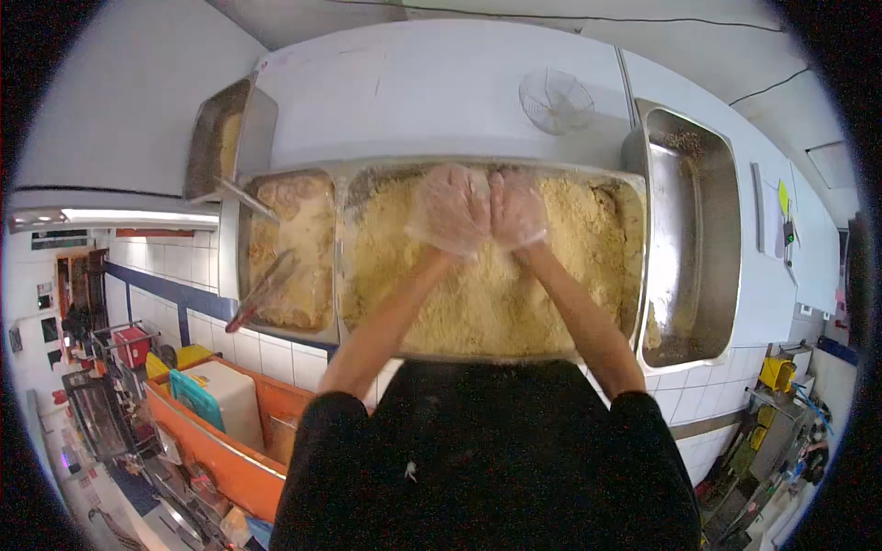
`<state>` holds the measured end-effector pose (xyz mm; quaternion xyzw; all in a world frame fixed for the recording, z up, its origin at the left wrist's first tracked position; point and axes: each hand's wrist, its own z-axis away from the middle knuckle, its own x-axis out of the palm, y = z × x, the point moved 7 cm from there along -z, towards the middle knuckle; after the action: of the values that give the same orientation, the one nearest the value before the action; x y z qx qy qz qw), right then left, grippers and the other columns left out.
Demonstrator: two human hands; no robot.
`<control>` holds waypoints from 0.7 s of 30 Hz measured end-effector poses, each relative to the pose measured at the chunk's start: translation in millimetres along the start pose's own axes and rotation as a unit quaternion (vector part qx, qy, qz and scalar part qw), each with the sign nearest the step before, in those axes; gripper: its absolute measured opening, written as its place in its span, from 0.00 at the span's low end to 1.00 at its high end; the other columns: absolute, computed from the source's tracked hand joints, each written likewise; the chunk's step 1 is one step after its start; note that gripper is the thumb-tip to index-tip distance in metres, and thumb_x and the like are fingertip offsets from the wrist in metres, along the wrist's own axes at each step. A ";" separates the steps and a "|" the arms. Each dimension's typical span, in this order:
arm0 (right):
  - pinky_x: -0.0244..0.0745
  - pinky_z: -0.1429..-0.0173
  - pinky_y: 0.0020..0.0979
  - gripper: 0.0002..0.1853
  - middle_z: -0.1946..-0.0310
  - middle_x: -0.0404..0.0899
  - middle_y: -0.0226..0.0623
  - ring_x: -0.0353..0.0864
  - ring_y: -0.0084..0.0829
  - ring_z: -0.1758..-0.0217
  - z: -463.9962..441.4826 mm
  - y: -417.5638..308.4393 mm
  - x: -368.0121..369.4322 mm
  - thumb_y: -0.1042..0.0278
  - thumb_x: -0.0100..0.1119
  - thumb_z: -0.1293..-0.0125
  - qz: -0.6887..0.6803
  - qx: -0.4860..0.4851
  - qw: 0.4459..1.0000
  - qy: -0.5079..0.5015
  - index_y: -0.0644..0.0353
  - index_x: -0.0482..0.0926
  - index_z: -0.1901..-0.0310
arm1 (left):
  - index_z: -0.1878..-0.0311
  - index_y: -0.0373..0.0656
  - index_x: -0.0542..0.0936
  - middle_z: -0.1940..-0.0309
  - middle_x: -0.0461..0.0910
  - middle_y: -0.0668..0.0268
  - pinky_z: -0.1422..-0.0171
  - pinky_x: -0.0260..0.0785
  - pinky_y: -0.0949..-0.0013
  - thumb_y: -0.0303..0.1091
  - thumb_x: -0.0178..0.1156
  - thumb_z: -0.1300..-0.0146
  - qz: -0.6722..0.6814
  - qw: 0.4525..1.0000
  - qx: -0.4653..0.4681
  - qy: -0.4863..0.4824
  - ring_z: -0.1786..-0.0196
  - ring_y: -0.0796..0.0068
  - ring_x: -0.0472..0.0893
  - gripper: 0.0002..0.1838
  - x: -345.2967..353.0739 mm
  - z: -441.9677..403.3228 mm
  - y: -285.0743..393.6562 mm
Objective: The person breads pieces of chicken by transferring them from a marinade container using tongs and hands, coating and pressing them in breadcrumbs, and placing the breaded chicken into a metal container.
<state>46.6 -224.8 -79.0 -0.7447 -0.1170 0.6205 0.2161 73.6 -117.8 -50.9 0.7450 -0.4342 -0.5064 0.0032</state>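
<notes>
My left hand (450,211) and my right hand (518,209), both in clear plastic gloves, are side by side at the far part of a wide metal pan (640,275). Yellowish breading crumbs (487,303) fill the pan, and both hands press into them. The fingers of each hand look curled inward, the two hands nearly touching. Whatever lies under them is hidden. Left of the crumbs, a smaller metal pan holds pale, wet pieces in batter (308,207). Tongs (266,289) and another metal utensil handle (248,199) rest across it.
A deep steel pan (717,230) with a few crumbs stands at the right. Another steel container (255,138) sits at the far left. A round wire strainer (556,101) lies against the white surface behind. An orange bin (230,450) with a white box (225,399) is at lower left.
</notes>
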 end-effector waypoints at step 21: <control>0.69 0.39 0.40 0.30 0.46 0.74 0.50 0.73 0.46 0.43 33.4 76.8 2.9 0.49 0.53 0.36 0.084 0.011 0.963 -0.255 0.58 0.67 0.36 | 0.65 0.39 0.77 0.72 0.79 0.55 0.64 0.68 0.56 0.59 0.55 0.39 -0.061 0.983 -0.151 -0.080 0.69 0.59 0.78 0.27 -38.6 55.2 -66.0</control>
<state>7.5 -285.1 -122.0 -0.5668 -0.0980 0.8069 0.1344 69.9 -27.7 -78.2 0.7181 -0.3053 -0.6234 0.0492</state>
